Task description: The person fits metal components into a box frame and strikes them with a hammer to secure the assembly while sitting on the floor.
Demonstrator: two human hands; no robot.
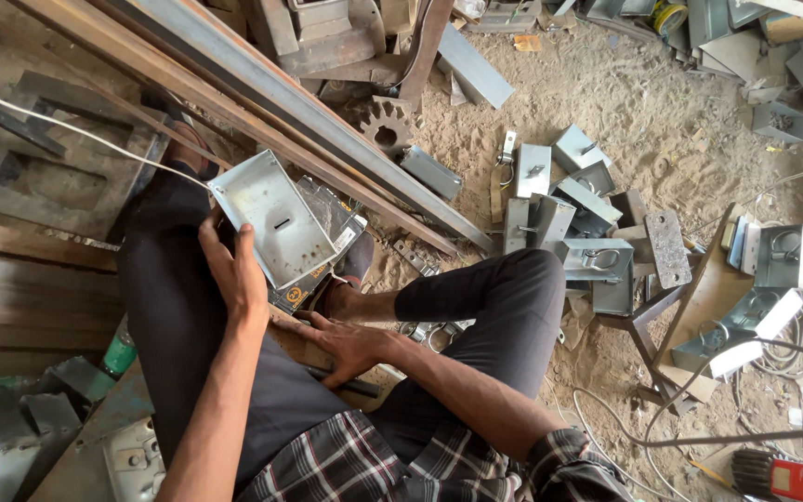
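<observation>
Clamped on the near edge of a galvanised sheet-metal box cover point(273, 218), the left hand point(234, 270) wraps its fingers over the lower left rim while the thumb lies behind, out of sight. The cover is a shallow rectangular tray with folded lips and a short slot near its middle, and it is held tilted above the person's left thigh, overlapping a printed cardboard carton point(332, 244) that lies just behind it. The right hand point(350, 342) holds nothing — its fingers are spread apart and pressed flat on a wooden board point(322, 358) between the knees, close to a bare foot point(341, 299).

As a judgement, the cover looks light and stiff, thin enough to flex a little if pinched at one corner; its cut edges are probably sharp and its zinc face slick, so the folded lips along the long sides seem the safest places to take hold.

To the right, on the sandy floor point(606, 102), stands a cluster of similar grey metal boxes with hasps point(569, 200), well apart from both hands. A rusty gear wheel point(387, 125) lies beyond long steel angle bars point(281, 102) — these run diagonally past the cover's far corner.
</observation>
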